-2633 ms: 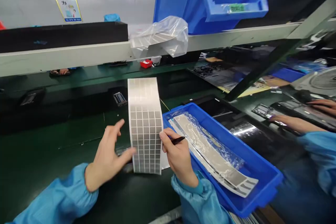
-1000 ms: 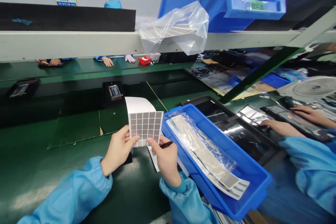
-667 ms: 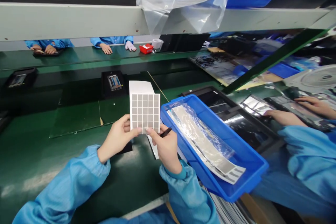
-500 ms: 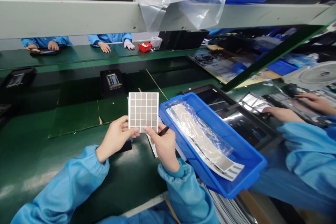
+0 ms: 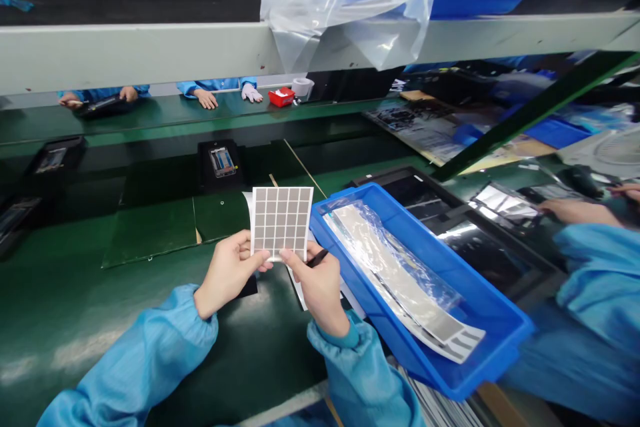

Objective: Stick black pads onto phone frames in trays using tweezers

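Observation:
I hold up a white sheet [image 5: 281, 221] printed with a grid of small grey squares, folded over so only its front part shows. My left hand [image 5: 227, 273] pinches its lower left edge. My right hand [image 5: 316, 283] pinches its lower right edge and also keeps a thin black tool [image 5: 318, 257] between its fingers. Both hands hover just above the green conveyor belt [image 5: 75, 307]. More white sheet lies flat under the hands.
A blue bin [image 5: 493, 317] at my right holds long grey strips in clear plastic [image 5: 395, 273]. A black tray with a phone part [image 5: 221, 163] sits on the belt beyond. A co-worker's hand [image 5: 575, 211] works at the right. Other people's hands [image 5: 207, 99] rest across the line.
The long sheet that lay stretched on the belt has been folded and lifted; both hands now pinch its lower edge. My view has tilted down slightly.

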A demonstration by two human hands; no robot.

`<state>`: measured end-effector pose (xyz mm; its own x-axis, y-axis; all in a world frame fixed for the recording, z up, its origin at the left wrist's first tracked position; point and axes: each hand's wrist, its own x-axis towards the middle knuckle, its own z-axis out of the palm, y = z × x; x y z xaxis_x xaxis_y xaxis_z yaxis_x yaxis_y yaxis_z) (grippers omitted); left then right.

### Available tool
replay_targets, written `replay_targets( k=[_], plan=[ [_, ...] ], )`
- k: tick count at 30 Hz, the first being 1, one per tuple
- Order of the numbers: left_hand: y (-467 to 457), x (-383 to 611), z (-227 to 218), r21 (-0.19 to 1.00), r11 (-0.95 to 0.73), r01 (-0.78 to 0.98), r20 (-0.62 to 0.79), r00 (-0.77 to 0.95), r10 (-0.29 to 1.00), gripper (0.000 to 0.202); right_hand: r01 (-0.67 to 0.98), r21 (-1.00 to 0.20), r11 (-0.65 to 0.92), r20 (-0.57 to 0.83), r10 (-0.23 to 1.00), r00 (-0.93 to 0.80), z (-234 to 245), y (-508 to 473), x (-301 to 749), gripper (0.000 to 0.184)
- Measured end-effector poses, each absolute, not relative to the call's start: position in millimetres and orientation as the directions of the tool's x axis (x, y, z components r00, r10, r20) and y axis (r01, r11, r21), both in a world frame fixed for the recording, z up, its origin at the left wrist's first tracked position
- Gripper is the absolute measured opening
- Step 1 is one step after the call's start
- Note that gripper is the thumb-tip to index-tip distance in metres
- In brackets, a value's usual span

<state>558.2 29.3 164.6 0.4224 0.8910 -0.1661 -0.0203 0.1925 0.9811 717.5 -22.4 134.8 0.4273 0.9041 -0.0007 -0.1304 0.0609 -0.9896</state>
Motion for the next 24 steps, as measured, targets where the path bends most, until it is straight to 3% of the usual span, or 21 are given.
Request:
replay_targets(
  k=[4, 9, 19, 21, 23, 24],
  plan=[
    [24, 549, 162, 0.982, 0.177, 0.073, -0.188, 0.55, 0.814, 0.035, -0.228, -0.972, 0.052, -0.028, 0.943, 0.332, 129, -20, 725, 0.038],
    [14, 534, 153, 0.961, 0.142, 0.239, -0.27, 0.679, 0.683, 0.026, -0.401, -0.907, 0.128, -0.051, 0.912, 0.406, 131, -16, 733, 0.039],
    [-2, 520, 139, 0.94, 0.085, 0.329, -0.282, 0.617, 0.734, 0.04, -0.36, -0.917, 0.17, -0.024, 0.88, 0.475, 124, -21, 726, 0.027],
    [-2, 516, 139, 0.925, -0.056, 0.377, -0.202, 0.609, 0.767, 0.056, -0.381, -0.913, 0.149, -0.054, 0.88, 0.472, 125, -21, 725, 0.027],
    [-3, 511, 140, 0.843, -0.331, 0.425, -0.002, 0.617, 0.787, 0.066, -0.423, -0.901, 0.096, -0.116, 0.887, 0.447, 130, -23, 726, 0.03],
    [-4, 509, 141, 0.758, -0.488, 0.433, 0.122, 0.641, 0.758, 0.062, -0.447, -0.893, 0.06, -0.151, 0.895, 0.42, 133, -25, 726, 0.032]
  ],
)
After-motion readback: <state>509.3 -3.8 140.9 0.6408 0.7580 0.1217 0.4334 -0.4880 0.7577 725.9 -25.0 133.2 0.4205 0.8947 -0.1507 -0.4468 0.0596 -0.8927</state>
